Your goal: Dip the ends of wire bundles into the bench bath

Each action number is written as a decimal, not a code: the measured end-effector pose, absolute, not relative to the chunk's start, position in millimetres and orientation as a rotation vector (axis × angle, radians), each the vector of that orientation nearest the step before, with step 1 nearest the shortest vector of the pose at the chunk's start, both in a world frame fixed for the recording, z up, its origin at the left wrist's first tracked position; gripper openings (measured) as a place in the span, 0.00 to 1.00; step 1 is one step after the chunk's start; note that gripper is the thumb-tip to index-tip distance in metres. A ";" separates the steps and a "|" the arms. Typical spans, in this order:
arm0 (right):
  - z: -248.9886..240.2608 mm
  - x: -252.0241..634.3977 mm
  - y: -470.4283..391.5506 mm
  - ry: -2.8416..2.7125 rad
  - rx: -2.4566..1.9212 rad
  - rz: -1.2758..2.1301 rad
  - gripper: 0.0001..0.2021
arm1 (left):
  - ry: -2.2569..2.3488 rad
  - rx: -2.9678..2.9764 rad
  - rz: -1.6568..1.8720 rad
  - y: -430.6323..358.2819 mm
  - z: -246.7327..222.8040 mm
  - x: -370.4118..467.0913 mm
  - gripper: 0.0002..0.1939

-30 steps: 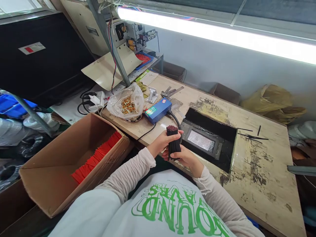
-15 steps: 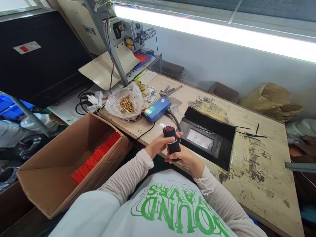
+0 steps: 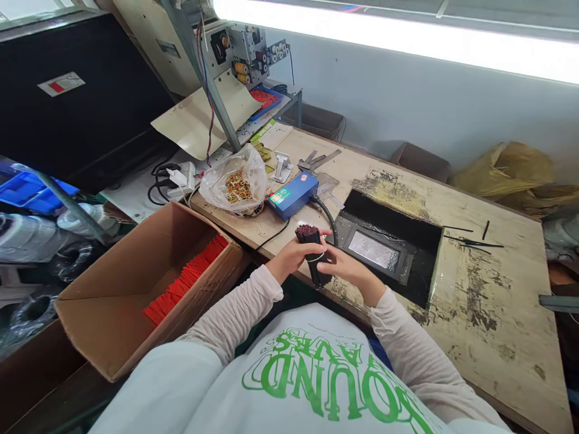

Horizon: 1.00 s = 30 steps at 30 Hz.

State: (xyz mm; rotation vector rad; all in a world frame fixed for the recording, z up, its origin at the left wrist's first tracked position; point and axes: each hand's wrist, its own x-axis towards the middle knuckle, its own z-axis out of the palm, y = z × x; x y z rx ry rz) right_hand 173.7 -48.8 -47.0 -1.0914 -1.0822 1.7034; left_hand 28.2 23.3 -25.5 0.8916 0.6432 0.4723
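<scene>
A bundle of black wires (image 3: 319, 274) with reddish tips facing up stands nearly upright before me, a thin pale band (image 3: 315, 257) around its middle. My left hand (image 3: 293, 255) is closed around its upper part, thumb across the front. From the other side my right hand (image 3: 347, 267) grips the bundle at the band, with thumb and fingers on it. Just beyond the hands, sunk in the bench, is a dark recess (image 3: 427, 280) holding a framed metal pot with a shiny silver surface (image 3: 374, 248).
On the bench (image 3: 502, 283) are a blue box (image 3: 293, 196) with a black hose, a plastic bag of small gold-coloured parts (image 3: 237, 185), a caliper (image 3: 319, 160) and several loose black wires (image 3: 474, 242). At left, a cardboard box (image 3: 108, 301) holds red wires (image 3: 187, 280).
My right hand has slid up from the bundle's lower end to the band, and its fingers have loosened. The view has shifted slightly.
</scene>
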 end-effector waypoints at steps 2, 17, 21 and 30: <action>-44.5 174.2 -39.5 -1.128 -1.148 1.596 0.20 | 0.688 0.880 0.512 19.9 -28.0 31.8 0.12; -93.5 168.9 -63.5 -0.793 -1.437 1.272 0.23 | 0.949 0.643 0.821 33.7 -56.7 9.2 0.14; -105.0 145.6 -47.5 -0.783 -1.389 1.420 0.36 | 1.093 0.779 0.961 29.2 -72.6 25.2 0.11; -141.6 139.2 -40.6 -1.130 -1.420 1.040 0.35 | 0.983 1.342 0.912 7.6 -94.2 37.1 0.11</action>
